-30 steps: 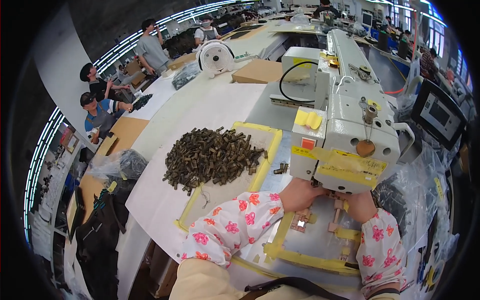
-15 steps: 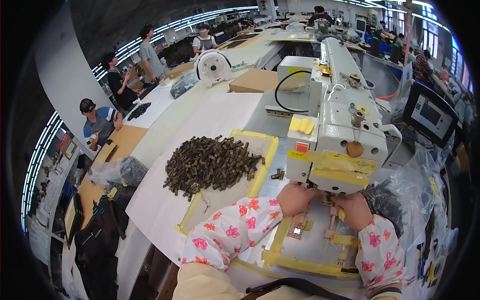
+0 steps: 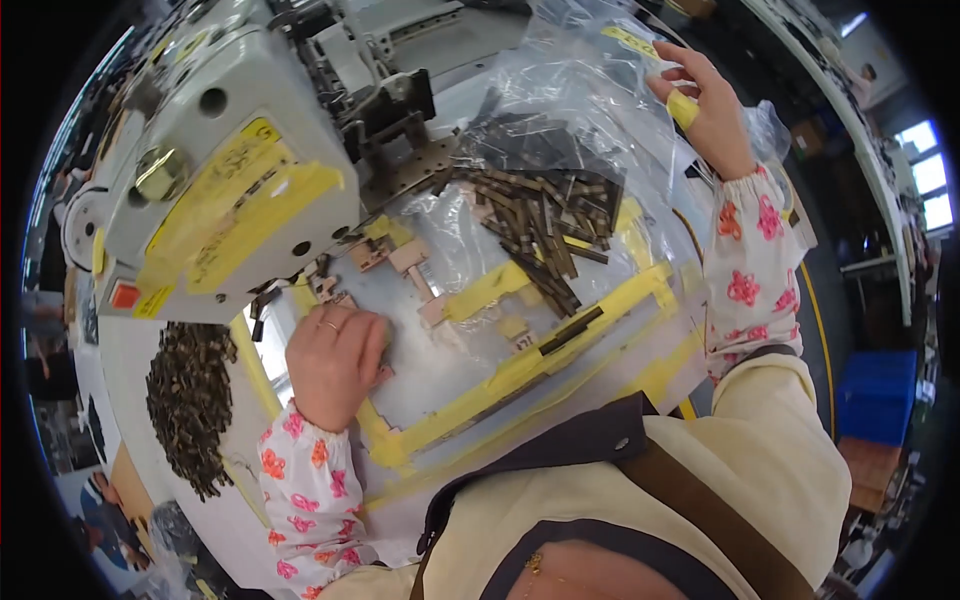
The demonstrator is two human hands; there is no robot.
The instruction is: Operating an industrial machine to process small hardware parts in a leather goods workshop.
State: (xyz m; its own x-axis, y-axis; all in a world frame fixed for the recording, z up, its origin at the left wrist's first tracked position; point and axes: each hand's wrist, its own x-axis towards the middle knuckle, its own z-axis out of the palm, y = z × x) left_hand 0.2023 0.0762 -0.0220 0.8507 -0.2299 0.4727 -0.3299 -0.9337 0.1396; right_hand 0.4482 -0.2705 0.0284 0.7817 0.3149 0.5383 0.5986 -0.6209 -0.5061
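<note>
My left hand (image 3: 335,365), a ring on one finger, is closed in a loose curl over the metal work plate (image 3: 410,385), just in front of the sewing machine head (image 3: 240,170). What its fingers hold, if anything, is hidden. Pinkish clamp pieces (image 3: 408,256) lie on the plate beside it. My right hand (image 3: 708,110) is raised at the far right, fingers apart and bent, against a clear plastic bag (image 3: 570,70). Yellow tape (image 3: 683,108) is wrapped around one of its fingers. Dark brown strips (image 3: 550,225) lie loosely under and beside the bag.
A heap of short dark brown pieces (image 3: 190,410) is on the table at the left. Yellow tape (image 3: 500,400) borders the plate, with one dark strip (image 3: 572,330) along it. A blue crate (image 3: 875,395) stands on the floor at the right.
My view has swung down and to the right. Both hands have left the clamp under the machine head: the left has drawn back, the right has moved to the plastic bag.
</note>
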